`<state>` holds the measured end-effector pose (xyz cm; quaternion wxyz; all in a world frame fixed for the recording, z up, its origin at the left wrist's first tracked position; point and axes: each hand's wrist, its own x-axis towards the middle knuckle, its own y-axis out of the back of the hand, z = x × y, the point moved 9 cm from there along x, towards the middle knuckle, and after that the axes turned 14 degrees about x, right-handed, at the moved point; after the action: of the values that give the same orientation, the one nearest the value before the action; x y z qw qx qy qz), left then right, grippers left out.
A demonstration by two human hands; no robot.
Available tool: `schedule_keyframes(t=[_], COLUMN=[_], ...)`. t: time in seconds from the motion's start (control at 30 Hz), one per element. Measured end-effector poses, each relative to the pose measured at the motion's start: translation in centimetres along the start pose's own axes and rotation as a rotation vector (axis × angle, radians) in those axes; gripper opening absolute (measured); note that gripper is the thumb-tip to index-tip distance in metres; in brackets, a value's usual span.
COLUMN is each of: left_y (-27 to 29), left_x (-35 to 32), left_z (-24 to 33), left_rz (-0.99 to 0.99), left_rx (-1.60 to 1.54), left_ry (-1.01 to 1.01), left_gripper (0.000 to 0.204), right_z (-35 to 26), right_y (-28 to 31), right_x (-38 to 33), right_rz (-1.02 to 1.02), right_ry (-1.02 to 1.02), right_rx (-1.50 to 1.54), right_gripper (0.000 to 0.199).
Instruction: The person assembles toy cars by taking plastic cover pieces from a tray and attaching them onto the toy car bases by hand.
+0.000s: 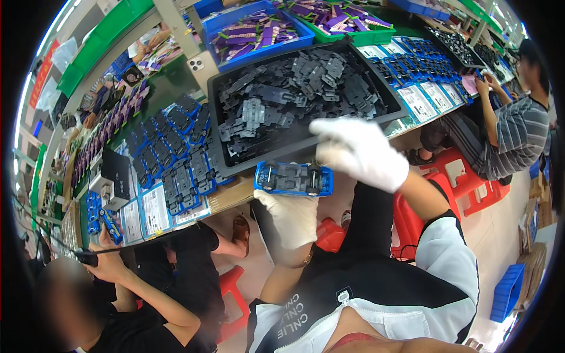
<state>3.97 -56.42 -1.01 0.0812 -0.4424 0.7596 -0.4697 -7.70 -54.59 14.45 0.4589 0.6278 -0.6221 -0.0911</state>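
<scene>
One blue toy car [293, 178], underside up w/ its dark grey base showing, was near the ctr of the frame, just in front of the tray. The L hand [288, 217], gloved, held it from below, fingers closed round the near side. The R hand [359, 150], also gloved, was over the car's right end; its fingers were blurred, so couldn't tell how wide they were, or if they touched the car; no part was visible in them.

Step in hand, judging by pose: prob. seating or checking the base. Next move seemed to call for a steady L grip & an even R push, w/o tipping the car.

Beyond, upper ctr, the black tray [247, 163] held loose grey base parts [306, 88]. Similar blue cars [179, 188] stood in rows left of ctr on the surface [235, 197]. Top ctr: blue bin [265, 54] w/ purple parts. Lower left, a co-worker's hand [109, 265] held another car.
</scene>
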Motion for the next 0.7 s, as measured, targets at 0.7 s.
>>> schedule_keyframes(t=[0.7], left_y=[-4.1], left_x=[-3.2], left_z=[2.0], left_rz=[0.362], left_rx=[1.028], left_ry=[-0.332], left_gripper=[0.076], right_z=[21.3], right_y=[0.4], right_x=[6.0], right_rz=[0.381], right_ry=[-0.756], right_rx=[0.254], right_gripper=[0.054])
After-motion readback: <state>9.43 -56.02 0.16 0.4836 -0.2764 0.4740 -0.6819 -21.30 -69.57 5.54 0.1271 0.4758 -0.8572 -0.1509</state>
